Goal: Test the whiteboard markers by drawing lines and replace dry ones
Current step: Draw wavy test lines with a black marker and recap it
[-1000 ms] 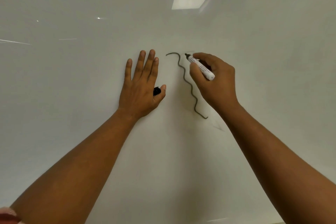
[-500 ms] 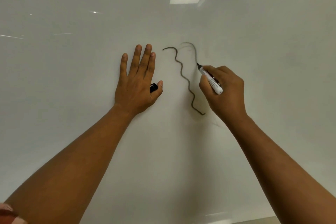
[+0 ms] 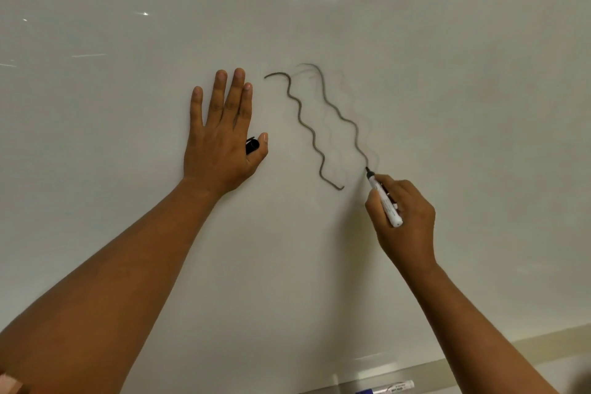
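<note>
Marker (image 3: 384, 199): gripped in right hand (image 3: 406, 221), long axis tilted, tip up-left, touching whiteboard (image 3: 447, 105) at lower end of second wavy line (image 3: 339, 112).
Left hand (image 3: 220, 141): fingers straight, flat on board, black cap (image 3: 252, 146) tucked under thumb.
First wavy line (image 3: 307, 128): between the hands.
Spare marker (image 3: 388, 389): lying along bottom ledge.

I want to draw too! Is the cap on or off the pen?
Off. The marker in the right hand shows its bare tip on the whiteboard; a black cap sits under the left hand.
</note>
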The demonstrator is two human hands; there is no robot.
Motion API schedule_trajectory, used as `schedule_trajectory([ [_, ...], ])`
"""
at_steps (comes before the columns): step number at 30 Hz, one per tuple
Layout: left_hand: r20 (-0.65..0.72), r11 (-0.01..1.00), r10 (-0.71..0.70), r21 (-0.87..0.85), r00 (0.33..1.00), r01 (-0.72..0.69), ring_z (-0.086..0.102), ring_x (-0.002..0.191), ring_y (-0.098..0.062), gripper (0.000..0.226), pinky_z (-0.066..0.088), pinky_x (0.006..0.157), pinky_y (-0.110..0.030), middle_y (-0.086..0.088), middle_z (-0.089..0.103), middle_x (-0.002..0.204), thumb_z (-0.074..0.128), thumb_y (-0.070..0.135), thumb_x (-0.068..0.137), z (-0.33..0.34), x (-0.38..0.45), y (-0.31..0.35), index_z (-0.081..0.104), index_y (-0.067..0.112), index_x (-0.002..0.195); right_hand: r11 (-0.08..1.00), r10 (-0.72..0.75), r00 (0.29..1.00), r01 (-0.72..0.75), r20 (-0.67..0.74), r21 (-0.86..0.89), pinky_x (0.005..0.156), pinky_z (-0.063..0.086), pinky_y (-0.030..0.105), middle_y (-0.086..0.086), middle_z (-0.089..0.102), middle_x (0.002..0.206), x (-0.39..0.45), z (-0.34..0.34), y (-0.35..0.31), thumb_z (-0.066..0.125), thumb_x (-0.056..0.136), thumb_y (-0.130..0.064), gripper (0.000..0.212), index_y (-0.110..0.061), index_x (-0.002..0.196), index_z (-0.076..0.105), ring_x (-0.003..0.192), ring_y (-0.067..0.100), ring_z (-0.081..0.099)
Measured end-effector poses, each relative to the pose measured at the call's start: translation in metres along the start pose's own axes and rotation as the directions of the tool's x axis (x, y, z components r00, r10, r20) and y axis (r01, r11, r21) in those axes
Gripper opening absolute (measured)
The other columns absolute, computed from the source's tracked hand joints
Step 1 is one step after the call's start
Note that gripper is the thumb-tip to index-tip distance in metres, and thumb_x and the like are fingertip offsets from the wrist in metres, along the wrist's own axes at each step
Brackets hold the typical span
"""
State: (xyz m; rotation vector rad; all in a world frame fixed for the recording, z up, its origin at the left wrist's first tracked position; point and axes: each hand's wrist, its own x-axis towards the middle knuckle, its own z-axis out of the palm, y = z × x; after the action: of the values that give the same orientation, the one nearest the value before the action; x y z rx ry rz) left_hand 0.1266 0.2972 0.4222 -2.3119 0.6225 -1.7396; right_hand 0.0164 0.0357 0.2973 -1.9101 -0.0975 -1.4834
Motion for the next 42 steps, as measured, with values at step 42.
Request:
schedule_trajectory([
  [42,0.028,0.998,-0.058,0.018,0.998,0.058,-0.003,0.154,-0.033,0.079,0.003,0.124,-0.054,-0.014,0.0,0.167,0.029,0.053,0.1,-0.003,-0.032,-0.052,0.003,0.007,0.159,0.93,-0.366,0.92,0.358,0.138,0.083,0.07,0.055,0.031,-0.003,0.069,0.101,0.085,0.097,-0.143,0.061,0.095,-0.031,0.033,-0.02,0.125,0.07,0.082,0.01,0.062],
])
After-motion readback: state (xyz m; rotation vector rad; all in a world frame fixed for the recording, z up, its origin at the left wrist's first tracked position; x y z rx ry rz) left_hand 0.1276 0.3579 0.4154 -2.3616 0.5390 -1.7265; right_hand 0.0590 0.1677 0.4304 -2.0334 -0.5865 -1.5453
